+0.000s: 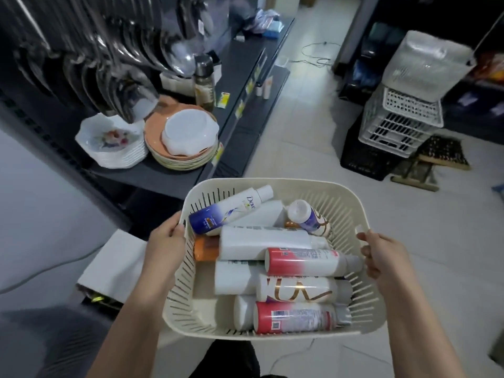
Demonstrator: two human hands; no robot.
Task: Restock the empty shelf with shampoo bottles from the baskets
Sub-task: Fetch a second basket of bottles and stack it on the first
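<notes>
I hold a cream slotted plastic basket (351, 211) in front of me, above the tiled floor. My left hand (166, 238) grips its left rim and my right hand (381, 255) grips its right rim. Several shampoo bottles lie inside on their sides: a blue-and-white Dove bottle (229, 211) at the top left, a red-and-white bottle (305, 261) in the middle, a white bottle with gold lettering (302, 290), another red-and-white one (294, 317) at the front, and an orange one (206, 248) partly buried. The dark shelf (245, 64) runs along the left.
On the shelf stand stacked white bowls (114, 143), orange plates (180, 137) and a dark jar (204, 85); ladles hang above. White and black crates (395, 126) are stacked at the right, with a brush (441, 154) beside them. A cable lies on the floor farther back.
</notes>
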